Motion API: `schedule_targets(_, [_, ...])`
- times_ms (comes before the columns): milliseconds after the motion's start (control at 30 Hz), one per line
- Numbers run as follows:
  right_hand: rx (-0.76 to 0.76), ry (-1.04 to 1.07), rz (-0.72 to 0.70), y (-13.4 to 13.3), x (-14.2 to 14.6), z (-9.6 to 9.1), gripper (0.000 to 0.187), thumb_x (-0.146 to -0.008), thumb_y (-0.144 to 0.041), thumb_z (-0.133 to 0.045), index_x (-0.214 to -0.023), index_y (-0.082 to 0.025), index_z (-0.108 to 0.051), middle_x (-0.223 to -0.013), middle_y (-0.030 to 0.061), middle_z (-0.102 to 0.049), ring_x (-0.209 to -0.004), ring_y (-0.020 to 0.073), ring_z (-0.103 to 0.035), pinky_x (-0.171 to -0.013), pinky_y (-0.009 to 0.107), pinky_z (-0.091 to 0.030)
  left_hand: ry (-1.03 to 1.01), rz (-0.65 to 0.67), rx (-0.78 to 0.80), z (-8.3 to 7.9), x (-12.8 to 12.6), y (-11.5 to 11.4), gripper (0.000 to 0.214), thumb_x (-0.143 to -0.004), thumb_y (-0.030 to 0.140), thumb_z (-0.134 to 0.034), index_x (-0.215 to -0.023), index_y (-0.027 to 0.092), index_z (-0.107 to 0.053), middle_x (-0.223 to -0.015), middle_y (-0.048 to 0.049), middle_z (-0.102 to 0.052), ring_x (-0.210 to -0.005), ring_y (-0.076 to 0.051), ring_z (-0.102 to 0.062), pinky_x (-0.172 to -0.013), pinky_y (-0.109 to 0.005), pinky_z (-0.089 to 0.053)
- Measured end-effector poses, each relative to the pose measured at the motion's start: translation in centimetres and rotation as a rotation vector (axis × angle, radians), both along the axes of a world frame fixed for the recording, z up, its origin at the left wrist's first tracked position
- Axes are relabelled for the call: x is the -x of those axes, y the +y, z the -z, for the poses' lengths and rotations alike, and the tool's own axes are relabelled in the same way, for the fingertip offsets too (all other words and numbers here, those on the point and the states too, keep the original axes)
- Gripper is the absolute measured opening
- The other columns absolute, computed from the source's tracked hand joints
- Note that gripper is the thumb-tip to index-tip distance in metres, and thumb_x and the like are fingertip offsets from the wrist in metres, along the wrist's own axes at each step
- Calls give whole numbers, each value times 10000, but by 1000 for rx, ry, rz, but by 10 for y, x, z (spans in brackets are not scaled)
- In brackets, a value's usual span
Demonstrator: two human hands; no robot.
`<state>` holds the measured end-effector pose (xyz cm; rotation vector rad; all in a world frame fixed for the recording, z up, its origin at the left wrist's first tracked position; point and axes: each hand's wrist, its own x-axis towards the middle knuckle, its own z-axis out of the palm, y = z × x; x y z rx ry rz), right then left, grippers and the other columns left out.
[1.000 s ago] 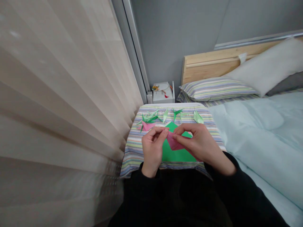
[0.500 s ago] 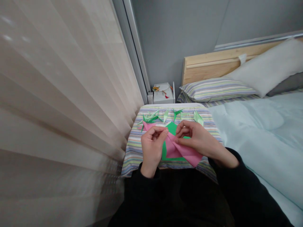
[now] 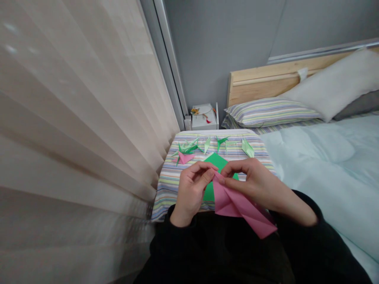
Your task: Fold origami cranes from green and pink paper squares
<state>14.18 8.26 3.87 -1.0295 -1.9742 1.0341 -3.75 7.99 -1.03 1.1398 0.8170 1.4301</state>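
Fingers [image 3: 211, 172] of your left hand [image 3: 191, 195] and right hand [image 3: 256, 185] pinch the top corner of the pink origami paper [image 3: 237, 207] over your lap [image 3: 207, 248]. Sheet is light, soft, easily creased; hold at folded edges.

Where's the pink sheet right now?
In the head view, the pink origami paper is pinched at its top corner between the left hand and right hand, with the green paper sheet just beyond it.
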Motion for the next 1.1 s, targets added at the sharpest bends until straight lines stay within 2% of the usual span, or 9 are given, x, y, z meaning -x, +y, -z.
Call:
schedule_targets(233, [4, -23, -1, 3, 2, 7, 250, -937, -335, -649, -730, -206, -703, -720, 3, -718, -711, 178, -648, -702, 296, -486, -4, -40, 20, -1, -1, 1, 195, -744, 345, -866, -744, 188, -751, -735, -5, -671, -679, -123, -567, -664, -255, -467])
schedule_targets(300, [0, -5, 20, 5, 4, 9, 219, -923, -329, -660, -746, -205, -689, -731, 9, -718, -716, 180, -651, -696, 297, -495, 45, -95, 0, 3, 0, 3, 201, -763, 357, -853, -752, 184, -749, -726, -3, -667, -684, -127, -568, -673, -259, -470])
schedule_targets(467, [-48, -10, 160, 7, 4, 16, 132, -834, -286, -740, -784, -208, -647, -771, 19, -720, -740, 195, -669, -703, 308, -503, 154, -328, -80, 9, 2, 8, 178, -838, 351, -788, -821, 183, -733, -777, -5, -689, -737, -141, -615, -734, -264, -504])
schedule_targets(600, [-31, -154, 132, 7, 3, 16, 151, -845, -267, -722, -710, -210, -685, -738, 14, -742, -716, 202, -667, -696, 316, -462, 210, -374, -105, 7, 2, 7, 179, -860, 352, -765, -839, 182, -714, -825, -19, -705, -779, -156, -647, -755, -265, -526])
schedule_targets(667, [-38, -170, 136, 8, 3, 16, 186, -862, -272, -703, -687, -209, -688, -715, 7, -738, -693, 195, -655, -684, 312, -446, 185, -316, -93, 7, 2, 5, 185, -872, 368, -755, -862, 187, -715, -839, -29, -716, -801, -170, -666, -779, -280, -539])
schedule_targets(800, [-54, -112, 140, 10, 2, 16, 193, -871, -296, -686, -701, -203, -696, -706, 0, -732, -681, 186, -647, -675, 301, -448, 85, -11, -32, 9, 4, 2, 215, -885, 390, -743, -984, 199, -747, -944, -70, -757, -928, -227, -712, -932, -367, -554])
schedule_targets(867, [-48, -78, 116, 11, 0, 16, 187, -864, -310, -690, -712, -201, -701, -717, 6, -736, -697, 191, -654, -692, 301, -468, 84, 100, -15, 10, 7, 2, 232, -886, 385, -742, -1025, 201, -762, -1011, -89, -766, -985, -248, -715, -968, -387, -549])
schedule_targets(967, [-27, -27, 92, 12, -3, 17, 190, -865, -317, -688, -717, -198, -696, -735, 14, -736, -726, 195, -664, -708, 301, -491, 105, 157, -10, 12, 11, 2, 229, -892, 362, -734, -1049, 200, -771, -1066, -103, -770, -1028, -260, -715, -967, -377, -550])
schedule_targets(1100, [7, -1, 64, 13, -6, 19, 195, -883, -326, -689, -737, -197, -704, -766, 16, -742, -761, 193, -665, -743, 301, -500, 126, 168, -16, 11, 14, 4, 215, -901, 313, -723, -1079, 203, -771, -1030, -97, -785, -1005, -244, -732, -956, -358, -549])
